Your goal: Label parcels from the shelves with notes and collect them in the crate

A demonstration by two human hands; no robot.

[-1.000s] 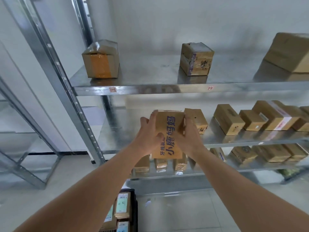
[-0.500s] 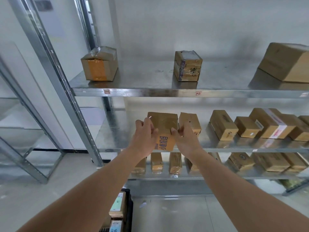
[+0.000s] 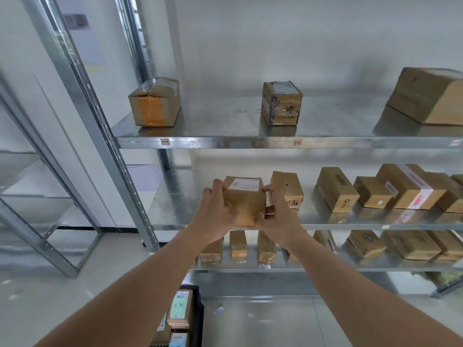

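Observation:
Both my hands hold one small brown cardboard parcel in front of the middle shelf. A white shipping label faces up on its top. My left hand grips its left side and my right hand grips its right side. Low in the view, the black crate on the floor holds several parcels with pale notes stuck on them.
The metal rack's top shelf carries three boxes: an orange-taped one, a cube, a large one. More parcels line the middle and bottom shelves. A steel upright stands left, with another rack beyond.
The parcel has turned in my hands: the side with blue printed characters has rolled out of sight and the white shipping label now faces up. My view has tilted slightly upward.

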